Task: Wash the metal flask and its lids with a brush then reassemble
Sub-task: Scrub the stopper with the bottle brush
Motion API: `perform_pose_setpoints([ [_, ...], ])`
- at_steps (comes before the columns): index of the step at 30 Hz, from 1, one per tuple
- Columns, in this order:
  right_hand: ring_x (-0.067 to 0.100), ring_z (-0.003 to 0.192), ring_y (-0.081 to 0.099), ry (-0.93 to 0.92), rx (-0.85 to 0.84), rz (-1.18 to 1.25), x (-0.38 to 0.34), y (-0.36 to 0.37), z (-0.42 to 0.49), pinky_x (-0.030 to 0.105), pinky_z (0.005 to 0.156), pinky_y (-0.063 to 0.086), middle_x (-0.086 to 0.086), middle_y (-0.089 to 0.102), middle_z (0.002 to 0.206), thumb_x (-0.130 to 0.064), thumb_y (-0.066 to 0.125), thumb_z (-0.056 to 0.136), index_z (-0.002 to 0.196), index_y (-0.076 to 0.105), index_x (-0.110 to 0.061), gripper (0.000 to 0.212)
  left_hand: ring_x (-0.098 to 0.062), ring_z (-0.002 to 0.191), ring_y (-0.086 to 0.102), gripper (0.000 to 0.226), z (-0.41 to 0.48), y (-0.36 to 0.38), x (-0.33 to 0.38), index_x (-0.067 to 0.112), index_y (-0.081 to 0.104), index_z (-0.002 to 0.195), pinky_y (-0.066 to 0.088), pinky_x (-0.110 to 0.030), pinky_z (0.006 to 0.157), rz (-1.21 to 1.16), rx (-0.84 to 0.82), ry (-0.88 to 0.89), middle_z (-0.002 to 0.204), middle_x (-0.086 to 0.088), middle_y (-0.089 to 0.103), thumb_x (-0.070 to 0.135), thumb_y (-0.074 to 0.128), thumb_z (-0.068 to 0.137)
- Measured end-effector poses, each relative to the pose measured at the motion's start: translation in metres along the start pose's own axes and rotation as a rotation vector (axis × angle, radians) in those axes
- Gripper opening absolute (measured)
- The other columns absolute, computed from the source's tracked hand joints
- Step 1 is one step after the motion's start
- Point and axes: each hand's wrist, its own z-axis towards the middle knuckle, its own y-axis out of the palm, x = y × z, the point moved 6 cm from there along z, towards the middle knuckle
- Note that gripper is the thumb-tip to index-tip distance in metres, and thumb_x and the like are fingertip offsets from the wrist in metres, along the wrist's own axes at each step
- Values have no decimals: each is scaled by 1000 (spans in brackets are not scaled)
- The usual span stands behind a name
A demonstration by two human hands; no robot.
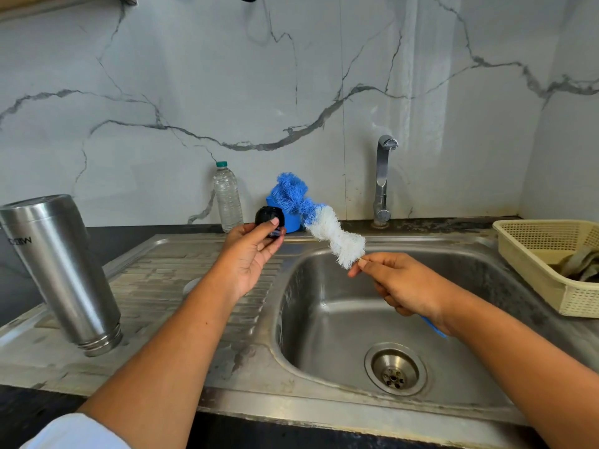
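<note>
Left hand (pixel 251 254) pinches black lid (pixel 269 219) up for scrubbing; right hand (pixel 402 283) grips brush (pixel 319 218) over sink (pixel 324 319); flask (pixel 61 270) drains inverted at drainer's left edge.

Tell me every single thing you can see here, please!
sink: one, steel, middle.
flask: one, silver, mouth down on the draining board, left.
lid: one, black, held up.
brush: one, blue and white bristles, held above the sink.
bottle: one, clear with a green cap, by the wall.
tub: one, blue, behind the brush.
tap: one, silver, behind the sink.
basket: one, cream, right.
cloth: one, grey-green, in the basket.
left hand: pinches the lid.
right hand: grips the brush.
</note>
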Motion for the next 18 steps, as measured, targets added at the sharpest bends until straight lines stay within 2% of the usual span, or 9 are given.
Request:
perform_pose_setpoints([
  [2, 10, 50, 22, -5, 0, -5, 0, 0, 0, 27, 47, 17, -6, 30, 58, -37, 47, 107, 102, 74, -24, 31, -29, 105, 75, 32, -1, 2, 1, -2, 59, 117, 63, -32, 84, -59, 0, -3, 112, -22, 72, 10, 74, 92],
  [4, 10, 50, 21, -11, -12, -5, 0, 3, -1, 26, 45, 16, -6, 29, 58, -37, 47, 107, 102, 74, -23, 31, -30, 110, 73, 38, -1, 0, 1, 1, 58, 125, 63, -35, 87, -96, 19, -14, 119, -22, 71, 20, 71, 95],
  [7, 11, 50, 21, -26, -32, 0, -2, 7, -2, 26, 45, 16, -6, 29, 58, -40, 45, 107, 103, 73, -23, 33, -25, 106, 71, 44, 0, -4, -1, 10, 63, 128, 61, -31, 80, -52, 64, -39, 120, -16, 72, 35, 72, 93],
  [10, 11, 50, 21, -41, -35, -10, -4, 10, -3, 26, 44, 17, -6, 29, 57, -40, 45, 107, 102, 73, -23, 34, -20, 95, 70, 35, -1, -6, 1, 9, 64, 122, 59, -27, 78, -107, 120, -17, 111, -15, 74, 26, 73, 94],
  [12, 11, 49, 21, -46, -44, -24, -5, 14, -4, 25, 44, 18, -6, 30, 56, -40, 46, 107, 101, 74, -24, 33, -23, 102, 72, 31, -1, -6, 3, 5, 63, 122, 60, -29, 83, -200, 127, -10, 113, -19, 74, 16, 72, 95],
  [18, 12, 50, 20, -58, -19, 6, -9, 23, -4, 28, 44, 17, -2, 27, 58, -37, 46, 108, 101, 72, -23, 30, -25, 113, 73, 34, -9, 11, 3, 0, 60, 126, 60, -33, 94, -131, -96, -55, 123, -21, 72, 17, 67, 98],
])
